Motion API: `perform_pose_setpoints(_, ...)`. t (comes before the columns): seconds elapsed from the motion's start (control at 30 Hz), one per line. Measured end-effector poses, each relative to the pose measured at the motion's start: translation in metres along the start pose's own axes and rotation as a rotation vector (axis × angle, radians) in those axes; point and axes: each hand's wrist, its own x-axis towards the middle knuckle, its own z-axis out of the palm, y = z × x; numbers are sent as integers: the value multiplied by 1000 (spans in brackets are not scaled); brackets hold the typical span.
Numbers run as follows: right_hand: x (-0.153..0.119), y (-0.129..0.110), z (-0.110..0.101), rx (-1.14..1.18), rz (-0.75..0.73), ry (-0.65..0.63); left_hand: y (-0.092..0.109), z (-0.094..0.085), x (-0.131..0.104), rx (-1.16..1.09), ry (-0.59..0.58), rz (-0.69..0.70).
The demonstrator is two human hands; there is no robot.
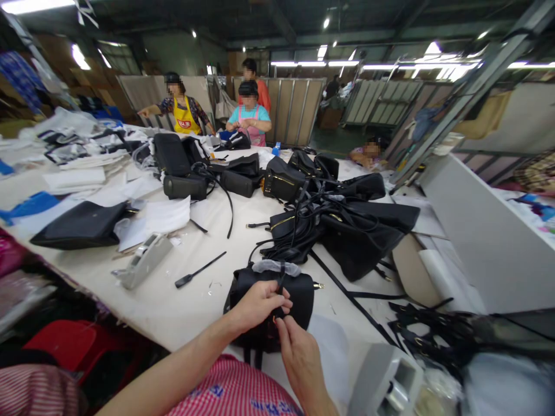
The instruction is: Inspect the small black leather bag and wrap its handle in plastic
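A black leather bag [302, 297] lies in front of me at the table's near edge, its top handle [277, 267] wrapped in clear plastic. Across its front flap, my left hand [260, 305] pinches a thin black strap [282, 278] that runs down from the handle. Just below, my right hand [299, 349] has thumb and forefinger pressed together against the bag's front, by a small orange-red bit [274, 319]. What those fingertips hold is too small to make out. A gold buckle end [318, 285] sticks out at the bag's right side.
Black bags and tangled straps [347, 231] are heaped ahead. A loose strap piece [199, 270] and a grey tape dispenser [145, 260] lie left; another grey dispenser [385, 381] stands right, near black straps [427, 338]. Co-workers [249, 118] are across the table [208, 323].
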Motion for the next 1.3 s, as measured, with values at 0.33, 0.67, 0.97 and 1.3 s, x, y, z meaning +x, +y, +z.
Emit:
perform_pose_setpoints(0.33,-42,35,-11,-424,-232,-116,10,-12,9,-9,78,-1)
perform_pose_setpoints(0.67,-20,7,-17,12,39,96,14,1,7,-2,51,-50)
perform_pose_setpoints(0.97,5,-4,-9,-466,-363,211,11,-2,7,-84,64,-83)
perform_pose_setpoints(1.3,-1,-6,-15,-429,-430,264,9,1,10,-108,66,-90)
